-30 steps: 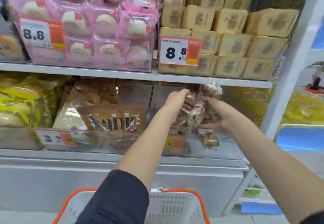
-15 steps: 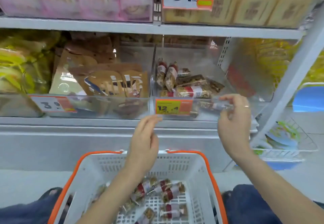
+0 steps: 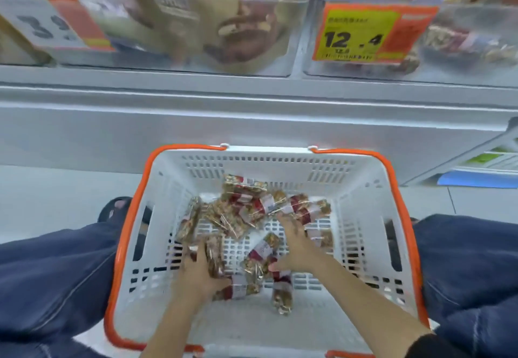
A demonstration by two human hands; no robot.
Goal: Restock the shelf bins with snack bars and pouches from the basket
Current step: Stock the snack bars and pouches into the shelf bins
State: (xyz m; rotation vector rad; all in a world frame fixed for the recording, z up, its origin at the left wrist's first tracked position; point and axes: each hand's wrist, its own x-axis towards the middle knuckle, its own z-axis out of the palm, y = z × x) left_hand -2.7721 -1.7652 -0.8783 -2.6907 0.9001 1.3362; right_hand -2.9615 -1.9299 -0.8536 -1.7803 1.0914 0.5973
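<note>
A white basket with an orange rim (image 3: 391,172) stands on the floor between my knees. Several clear-wrapped snack bars with red labels (image 3: 246,206) lie loose in it. My left hand (image 3: 200,272) is low in the basket, its fingers and thumb round one snack bar (image 3: 215,259). To the right, my right hand (image 3: 294,245) rests with straight, spread fingers on other bars. Above, a clear shelf bin (image 3: 459,76) with a 12.4 price tag (image 3: 372,32) holds the same bars.
A second clear bin (image 3: 173,1) to the left holds brown pouches behind a 3.9 price tag (image 3: 56,24). A grey shelf base (image 3: 252,122) runs below both bins. My legs in blue jeans (image 3: 50,279) flank the basket; a wire rack (image 3: 493,158) sits at right.
My view has tilted down from the shelf to the basket. Both hands have left the 12.4 bin and dropped into the basket, onto the bars.
</note>
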